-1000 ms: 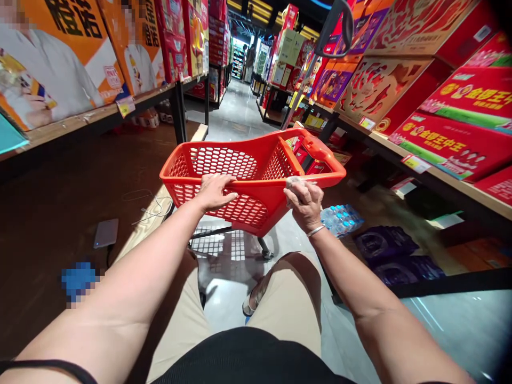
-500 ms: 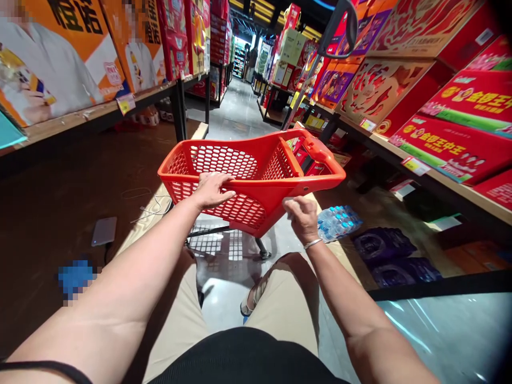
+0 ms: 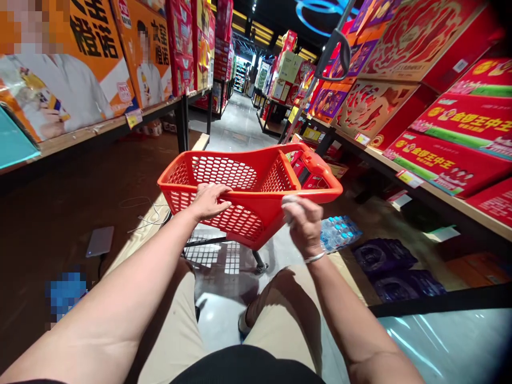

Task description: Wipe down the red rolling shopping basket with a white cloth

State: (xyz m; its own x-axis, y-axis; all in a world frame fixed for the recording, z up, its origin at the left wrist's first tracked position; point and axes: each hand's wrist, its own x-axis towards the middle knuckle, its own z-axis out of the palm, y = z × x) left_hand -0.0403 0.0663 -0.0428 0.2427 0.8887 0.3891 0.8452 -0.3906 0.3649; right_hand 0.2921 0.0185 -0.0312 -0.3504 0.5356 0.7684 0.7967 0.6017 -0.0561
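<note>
The red plastic shopping cart (image 3: 276, 200) stands sideways before me, with perforated walls and a folded-up rear panel near its handle. My left hand (image 3: 210, 201) grips the near rim, fingers over the edge and thumb on the outer wall. Close to the handle end, my right hand (image 3: 306, 221) is closed, its fingertips curled together and slightly blurred. Something pale grey seems to be at those fingertips, but I cannot make it out. No goods show in the visible part of the basket.
Shelves of orange cartons (image 3: 148, 58) line the left, and red gift boxes (image 3: 452, 154) the right. Bottled water packs (image 3: 340, 233) lie low on the right. A grey slanted pole (image 3: 304, 106) rises behind the cart. A white device (image 3: 100, 241) with a cable sits low on the left.
The view has tilted up slightly, so the cart appears lower. My right hand has risen relative to the cart rim and turned a little. My left hand stays on the rim.
</note>
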